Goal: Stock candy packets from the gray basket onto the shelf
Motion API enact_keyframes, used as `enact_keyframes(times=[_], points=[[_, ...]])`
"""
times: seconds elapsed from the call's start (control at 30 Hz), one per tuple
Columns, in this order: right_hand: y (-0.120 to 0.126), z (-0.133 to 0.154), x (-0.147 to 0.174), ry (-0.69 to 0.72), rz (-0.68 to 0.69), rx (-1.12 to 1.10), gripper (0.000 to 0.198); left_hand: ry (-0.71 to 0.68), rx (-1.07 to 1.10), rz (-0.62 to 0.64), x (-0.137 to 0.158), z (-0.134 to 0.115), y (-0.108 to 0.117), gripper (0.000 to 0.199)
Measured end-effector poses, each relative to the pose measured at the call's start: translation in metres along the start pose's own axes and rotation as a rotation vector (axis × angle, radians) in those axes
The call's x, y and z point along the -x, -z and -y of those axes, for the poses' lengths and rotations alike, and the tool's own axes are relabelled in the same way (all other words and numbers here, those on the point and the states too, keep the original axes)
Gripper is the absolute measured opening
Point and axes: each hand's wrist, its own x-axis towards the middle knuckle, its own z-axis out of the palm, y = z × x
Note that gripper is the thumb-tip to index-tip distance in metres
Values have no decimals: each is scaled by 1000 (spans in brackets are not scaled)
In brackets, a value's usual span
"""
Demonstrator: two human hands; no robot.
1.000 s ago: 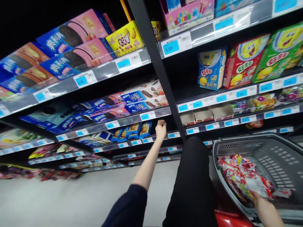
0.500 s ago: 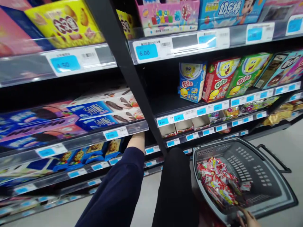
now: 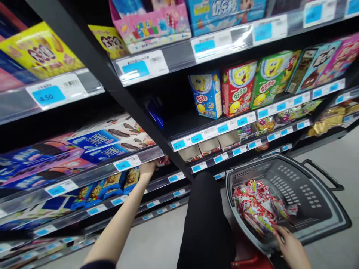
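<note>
My left hand (image 3: pixel 148 167) reaches under the shelf edge to a lower shelf, its fingers closed round a red packet (image 3: pixel 163 161) that is partly in shadow. Blue cookie packs (image 3: pixel 113 184) sit just left of that hand. Over the near rim of a grey shopping basket (image 3: pixel 327 228) lies my right hand (image 3: pixel 291 244), fingers apart, close to the red-and-white snack packets (image 3: pixel 258 205) inside. Whether its fingertips touch a packet or only the rim is hard to see.
A black shelf post (image 3: pixel 123 101) slants between two shelf bays. Blue-and-white biscuit boxes (image 3: pixel 98 139) stand above my left hand, SpongeBob snack boxes (image 3: pixel 238 87) to the right. My black-clad leg (image 3: pixel 206 224) is between arm and basket; something red (image 3: pixel 254 261) shows beneath the basket.
My left hand has come partly out from the shelf with a red packet, its forearm now bare in view. The right hand has moved further over the basket rim. The view has shifted.
</note>
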Motion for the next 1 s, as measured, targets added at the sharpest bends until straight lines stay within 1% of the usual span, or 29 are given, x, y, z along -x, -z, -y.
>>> enact_keyframes(times=[0.03, 0.1, 0.17, 0.2, 0.23, 0.27, 0.3, 0.33, 0.37, 0.4, 0.43, 0.47, 0.5, 0.57, 0.6, 0.63, 0.67, 0.7, 0.73, 0.77, 0.8, 0.83, 0.87, 0.9, 0.93, 1.0], points=[[4, 4, -3, -16, -7, -26, 37, 34, -28, 9, 15, 3, 7, 31], [12, 16, -8, -73, -18, -101, 37, 124, -55, 35, 54, 9, 18, 30], [20, 36, -12, -153, -21, -250, 38, 205, 4, 65, 101, 11, 22, 35], [25, 48, -13, -191, -10, -365, 39, 230, 68, 71, 124, 8, 19, 40], [31, 63, -12, -228, 21, -536, 42, 232, 166, 95, 146, 1, 14, 42], [36, 79, -10, -246, 59, -725, 48, 213, 260, 146, 166, -10, 5, 42], [42, 96, -7, -253, 139, -899, 53, 176, 324, 198, 183, -24, -6, 39], [48, 112, -1, -251, 242, -1044, 58, 116, 346, 249, 196, -41, -18, 35], [54, 128, 5, -265, 295, -1151, 61, 3, 341, 284, 207, -59, -31, 29], [60, 141, 11, -280, 303, -1254, 64, -169, 316, 303, 216, -77, -45, 23], [66, 152, 18, -295, 322, -1357, 67, -375, 276, 333, 222, -94, -57, 21], [72, 159, 23, -304, 339, -1442, 69, -562, 233, 352, 227, -110, -69, 25], [77, 163, 28, -320, 341, -1504, 68, -717, 189, 369, 231, -124, -80, 30], [83, 162, 33, -357, 301, -1536, 65, -909, 152, 376, 236, -145, -99, 36], [84, 157, 33, -373, 250, -1512, 66, -963, 178, 390, 239, -153, -107, 37], [83, 151, 32, -378, 178, -1470, 67, -988, 238, 413, 240, -159, -114, 38], [82, 144, 30, -363, 96, -1415, 70, -981, 326, 452, 242, -163, -121, 37], [80, 136, 26, -324, 15, -1350, 71, -939, 442, 504, 243, -166, -127, 36], [79, 128, 23, -263, -53, -1279, 72, -859, 582, 570, 243, -168, -133, 39], [79, 121, 19, -189, -100, -1206, 71, -741, 737, 649, 243, -170, -139, 50], [79, 115, 16, -112, -120, -1138, 68, -594, 889, 738, 243, -170, -145, 66], [81, 110, 14, -40, -114, -1080, 66, -438, 1022, 831, 242, -170, -150, 82], [83, 106, 12, 16, -93, -1037, 64, -290, 1131, 921, 242, -170, -155, 94], [86, 104, 11, 58, -65, -1008, 64, -162, 1202, 1012, 242, -169, -159, 100], [88, 102, 11, 89, -38, -987, 64, -60, 1233, 1102, 242, -168, -162, 101], [92, 101, 10, 130, -7, -949, 68, 64, 1232, 1240, 243, -165, -167, 97]])
